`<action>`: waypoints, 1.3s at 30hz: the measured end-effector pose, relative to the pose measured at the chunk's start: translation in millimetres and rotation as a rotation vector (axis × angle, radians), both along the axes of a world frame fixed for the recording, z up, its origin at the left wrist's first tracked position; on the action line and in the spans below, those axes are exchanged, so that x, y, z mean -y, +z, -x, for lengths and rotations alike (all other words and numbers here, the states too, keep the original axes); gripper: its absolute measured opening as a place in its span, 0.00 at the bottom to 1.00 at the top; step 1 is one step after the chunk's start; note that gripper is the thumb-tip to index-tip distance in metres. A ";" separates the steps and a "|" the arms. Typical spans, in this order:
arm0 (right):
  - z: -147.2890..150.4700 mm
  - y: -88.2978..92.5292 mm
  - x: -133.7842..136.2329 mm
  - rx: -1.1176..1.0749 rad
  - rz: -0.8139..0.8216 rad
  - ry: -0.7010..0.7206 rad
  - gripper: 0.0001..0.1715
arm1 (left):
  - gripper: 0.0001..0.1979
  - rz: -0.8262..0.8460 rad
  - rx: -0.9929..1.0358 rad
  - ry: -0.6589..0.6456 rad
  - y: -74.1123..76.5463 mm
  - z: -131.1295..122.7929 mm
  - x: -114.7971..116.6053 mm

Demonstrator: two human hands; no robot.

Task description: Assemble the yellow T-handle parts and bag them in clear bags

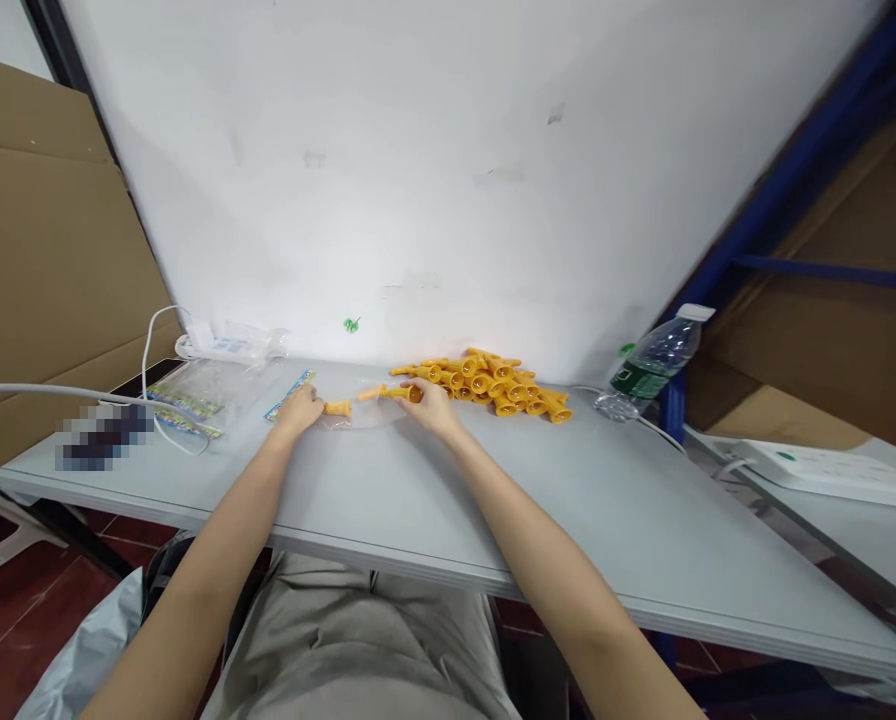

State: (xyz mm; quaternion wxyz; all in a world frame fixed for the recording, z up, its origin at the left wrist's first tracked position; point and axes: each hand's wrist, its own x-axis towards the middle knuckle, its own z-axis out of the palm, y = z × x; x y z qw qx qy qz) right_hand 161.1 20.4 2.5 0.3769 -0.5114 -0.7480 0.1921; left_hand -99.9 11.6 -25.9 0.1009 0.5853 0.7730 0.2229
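My left hand [302,408] is closed on a clear plastic bag [373,415] with a colourful printed header strip [289,396] beside the fingers. Inside or under the film, close to that hand, is an orange plastic piece [336,408]. Between thumb and fingers, my right hand [428,404] grips a yellow toy horn [397,392], its narrow end pointing left over the bag. Whether the horn's tip is inside the bag I cannot tell. Just behind and right of this hand lies a pile of yellow toy horns [493,378], flared ends mostly facing me.
More clear bags with printed strips [185,400] lie at the left, near a white cable [146,350] and a pixelated dark item [103,437]. A tilted water bottle [654,360] stands at the right. Beyond it is a white power strip [830,470]. A white wall backs the grey table [568,500].
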 end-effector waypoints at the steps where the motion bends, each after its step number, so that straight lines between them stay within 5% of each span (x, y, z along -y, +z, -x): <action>1: 5.1 -4.4 0.2 0.007 -0.015 0.003 0.15 | 0.21 0.002 0.000 -0.013 -0.1 -0.8 0.1; 8: 15.5 -18.2 -1.4 -0.017 0.004 0.157 0.16 | 0.23 0.003 -0.047 -0.094 -1.9 -3.5 -0.4; 15: 3.4 -20.6 -5.3 -0.043 0.190 0.436 0.25 | 0.24 -0.016 -0.117 -0.155 -13.5 2.5 -7.0; 23: 21.7 -25.6 -11.1 0.182 0.046 0.309 0.24 | 0.28 0.058 -0.194 -0.351 -20.4 -9.4 -8.9; 30: 36.7 -36.8 -24.7 0.121 0.024 0.216 0.17 | 0.29 0.065 -0.174 -0.359 -8.2 -20.7 2.1; 39: 57.0 -36.9 -37.3 -0.007 0.085 0.228 0.21 | 0.27 0.030 -0.127 -0.348 -7.9 -19.2 1.1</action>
